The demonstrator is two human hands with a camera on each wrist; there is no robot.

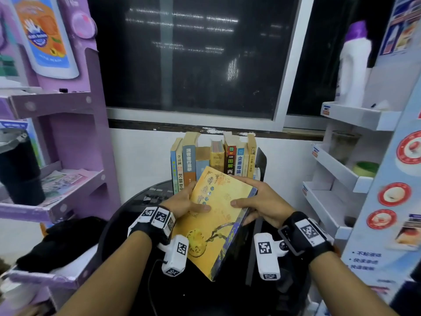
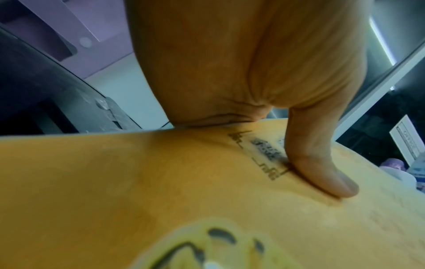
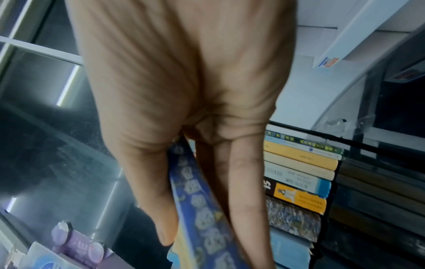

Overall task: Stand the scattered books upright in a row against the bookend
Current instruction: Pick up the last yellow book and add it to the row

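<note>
I hold a large yellow book with a blue spine tilted above the round black table. My left hand grips its left edge, thumb lying flat on the yellow cover. On the spine side my right hand pinches it, thumb on the cover, fingers underneath. Behind the book a row of several books stands upright, with the black bookend at its right end. In the right wrist view the row of books shows beside my fingers.
A purple cardboard shelf with a black tumbler stands on the left. White display shelves with a white bottle fill the right. A dark window is behind the row. Black cloth lies at lower left.
</note>
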